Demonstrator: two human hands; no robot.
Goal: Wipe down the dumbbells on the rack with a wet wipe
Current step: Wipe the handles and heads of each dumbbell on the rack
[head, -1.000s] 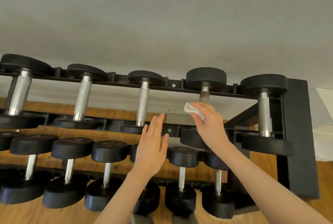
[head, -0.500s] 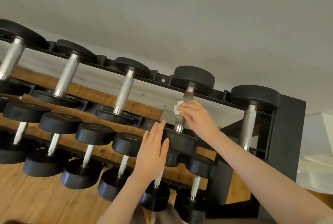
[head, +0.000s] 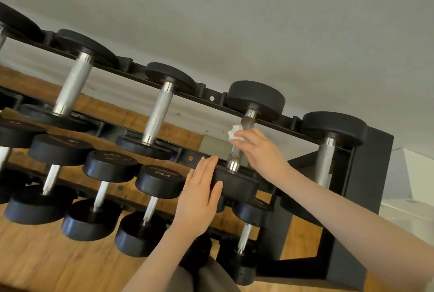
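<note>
The likeliest slip is the wet wipe [head: 234, 132] coming off the knurled handle [head: 235, 155] — it is a small bunched wad, and rough knurling could drag it out of a light pinch or tear it. A second risk is the dumbbell [head: 244, 141] rolling in its cradle under the rubbing, since only the flat left hand [head: 199, 195] steadies it. The top of the handle looks darker, perhaps rusty; it may need firmer pressure, which raises both risks.

The right hand [head: 258, 151] has its fingers [head: 242, 138] curled and pinching the wipe against the upper part of the handle, just below the far weight head. The left hand's fingers [head: 206, 169] are straight and pressed together, laid against the near weight head [head: 237, 185], just left of the handle's lower end. The other dumbbells on the rack [head: 366, 174] sit well left and right of the fingers, untouched.
</note>
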